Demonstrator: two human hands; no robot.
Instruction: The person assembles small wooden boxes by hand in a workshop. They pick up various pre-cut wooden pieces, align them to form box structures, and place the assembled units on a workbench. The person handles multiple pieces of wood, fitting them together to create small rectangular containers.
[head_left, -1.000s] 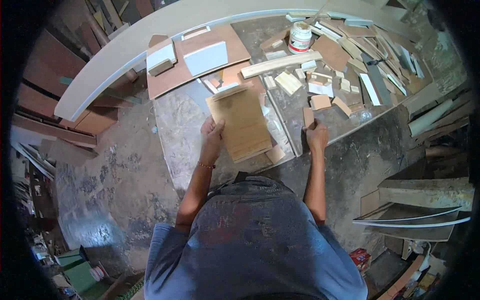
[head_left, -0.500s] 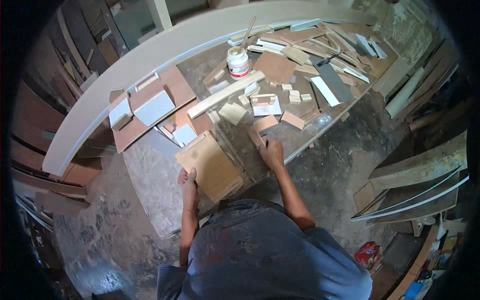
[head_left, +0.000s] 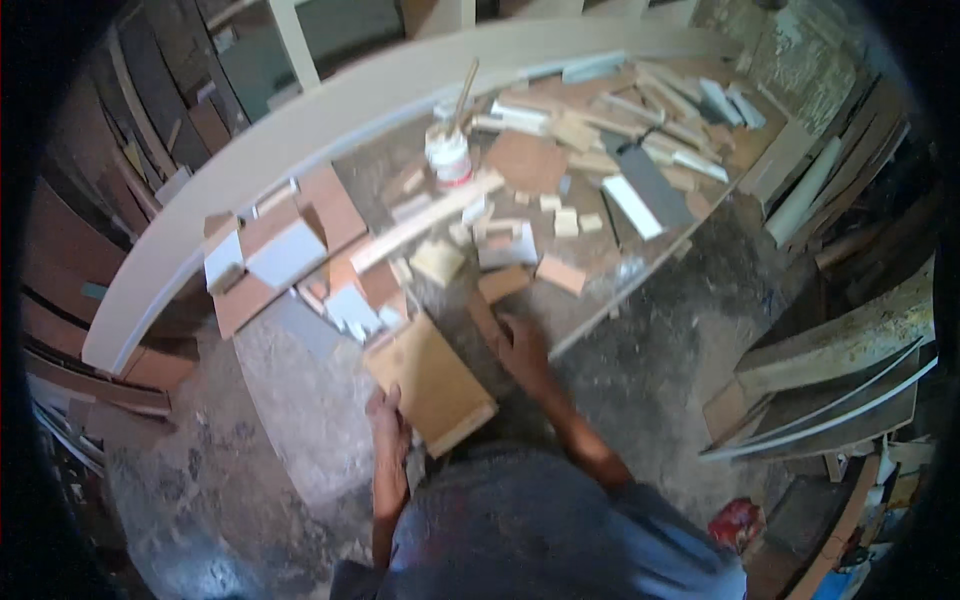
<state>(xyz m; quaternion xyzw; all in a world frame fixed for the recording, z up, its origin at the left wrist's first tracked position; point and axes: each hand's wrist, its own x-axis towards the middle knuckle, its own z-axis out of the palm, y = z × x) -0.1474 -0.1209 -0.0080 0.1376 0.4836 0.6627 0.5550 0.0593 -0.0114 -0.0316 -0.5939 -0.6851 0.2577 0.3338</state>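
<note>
My left hand (head_left: 390, 420) is closed on the left edge of a tan rectangular wooden panel (head_left: 432, 382), its thumb lying on the face. Lighter strips run along the panel's upper and lower edges. To its right, my right hand (head_left: 524, 352) is closed around a thin, flat brown wooden strip (head_left: 486, 322), which points up and left from the fingers. Motion blur softens the right fingers. A gap separates the strip from the panel. Just beyond lie a pale wooden block (head_left: 437, 261) and two brown blocks, one of them a reddish-brown block (head_left: 561, 274).
On the worktable stands an open white glue tub (head_left: 448, 158) with a stick in it. A long pale batten (head_left: 430, 220) lies nearby, with heaped offcuts (head_left: 650, 110) at the far right. White-faced pieces rest on a brown board (head_left: 335, 205) at left. A large curved panel (head_left: 230, 150) borders the far side.
The view has shifted and blurred slightly. The panel, still in my left hand, sits a little lower and turned more upright. My right hand keeps the strip and appears slightly closer to me.
</note>
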